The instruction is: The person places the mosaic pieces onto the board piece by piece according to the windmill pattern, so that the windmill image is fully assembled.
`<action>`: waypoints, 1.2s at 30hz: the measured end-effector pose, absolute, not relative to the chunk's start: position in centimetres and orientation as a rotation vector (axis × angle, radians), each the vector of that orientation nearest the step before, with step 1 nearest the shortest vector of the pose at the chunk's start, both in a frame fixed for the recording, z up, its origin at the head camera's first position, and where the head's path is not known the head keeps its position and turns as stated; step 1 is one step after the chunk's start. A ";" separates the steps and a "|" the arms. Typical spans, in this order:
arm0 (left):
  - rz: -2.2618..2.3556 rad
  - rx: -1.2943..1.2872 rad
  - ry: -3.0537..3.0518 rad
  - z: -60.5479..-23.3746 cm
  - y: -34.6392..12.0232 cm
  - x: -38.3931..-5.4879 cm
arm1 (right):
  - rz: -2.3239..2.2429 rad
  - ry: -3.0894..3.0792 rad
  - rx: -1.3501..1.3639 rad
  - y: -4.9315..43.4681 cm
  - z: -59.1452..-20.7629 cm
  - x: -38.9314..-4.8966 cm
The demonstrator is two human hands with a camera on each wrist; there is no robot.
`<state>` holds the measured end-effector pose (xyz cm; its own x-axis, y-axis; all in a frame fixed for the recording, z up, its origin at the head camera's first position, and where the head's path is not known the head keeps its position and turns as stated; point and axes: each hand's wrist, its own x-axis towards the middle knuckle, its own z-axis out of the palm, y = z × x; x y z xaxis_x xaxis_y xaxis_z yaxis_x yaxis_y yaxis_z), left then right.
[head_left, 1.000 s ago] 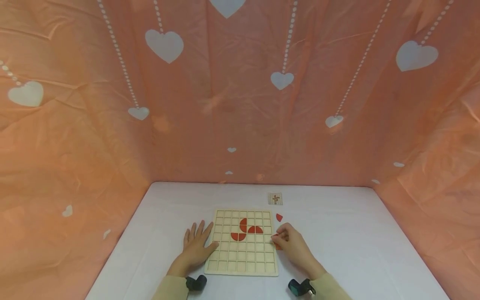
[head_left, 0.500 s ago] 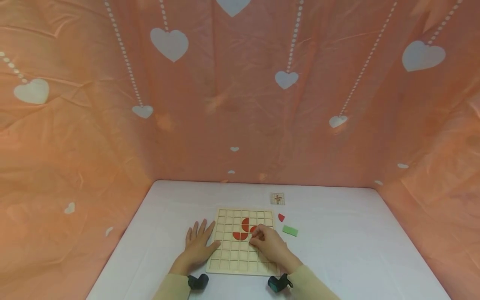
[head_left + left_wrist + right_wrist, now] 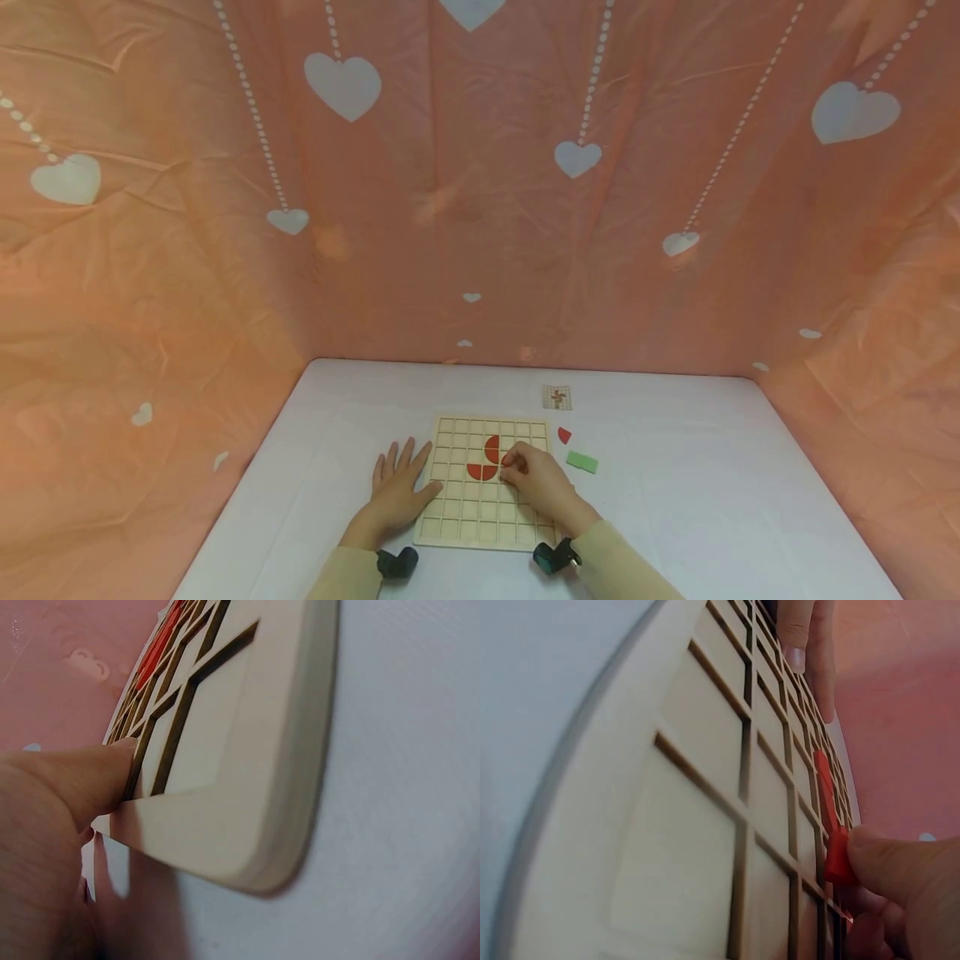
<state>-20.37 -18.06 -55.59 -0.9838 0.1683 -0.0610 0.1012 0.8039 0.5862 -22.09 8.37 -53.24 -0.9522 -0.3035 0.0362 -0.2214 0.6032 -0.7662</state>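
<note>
A wooden grid board (image 3: pixel 480 533) lies on the white table, with red quarter-circle pieces (image 3: pixel 482 472) set in its middle squares. My right hand (image 3: pixel 543 483) is over the board's right half. Between thumb and fingers it pinches a red piece (image 3: pixel 841 859), low over the grid and beside red pieces lying in the squares. The hand covers the red pieces at the right of the cluster in the head view. My left hand (image 3: pixel 397 496) rests at the board's left edge with fingers spread, its thumb (image 3: pixel 105 769) lying on the rim.
Right of the board lie a loose red quarter-circle piece (image 3: pixel 564 435) and light green pieces (image 3: pixel 582 462). A small patterned card (image 3: pixel 557 397) with a pinwheel-like figure lies behind them. An orange cloth with white hearts (image 3: pixel 450 208) surrounds the table's back and sides.
My right hand has moved left from beside the board to over its squares, bringing a red piece. The green pieces have come into sight. My left hand has stayed in place.
</note>
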 end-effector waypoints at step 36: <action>0.913 0.229 2.895 -55.5 -18.0 -20.5 | -1.106 2.869 -0.565 8.2 -54.4 -21.8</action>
